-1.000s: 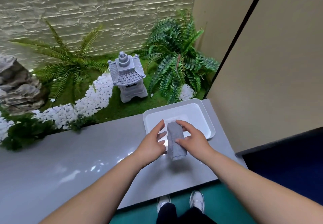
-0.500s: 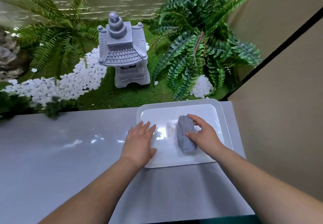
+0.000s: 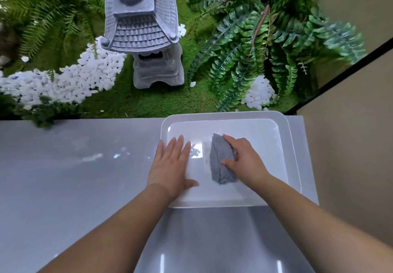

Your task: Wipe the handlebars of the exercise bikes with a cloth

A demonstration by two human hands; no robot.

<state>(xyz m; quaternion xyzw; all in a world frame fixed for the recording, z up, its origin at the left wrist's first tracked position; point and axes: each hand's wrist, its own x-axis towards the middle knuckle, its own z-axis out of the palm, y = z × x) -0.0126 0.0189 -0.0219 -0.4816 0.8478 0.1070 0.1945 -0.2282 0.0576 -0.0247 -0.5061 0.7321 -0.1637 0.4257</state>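
Setting: glossy grey counter runs in front of a small indoor garden of green moss, with beige wall panels on the right.
Tray: one white plastic tray sits on the counter at its far right end, its far rim at the counter's back edge.
Cloth: one grey cloth, folded into a long narrow bundle, lies inside the tray, right of its middle.
Right hand: right hand rests over the right side of the cloth; its grip is clamped on the bundle, thumb on the near part and fingers curled over the far edge.
Left hand: left hand lies flat on the tray's left part, palm down, fingers straight and a little apart, holding nothing; it is near the cloth but not touching it.
Lantern: one grey stone pagoda lantern stands upright on the moss behind the counter.
Pebbles: two patches of white pebbles, a long band left of the lantern and a small heap on the right.
Ferns: two clumps of ferns, one on each side of the lantern.
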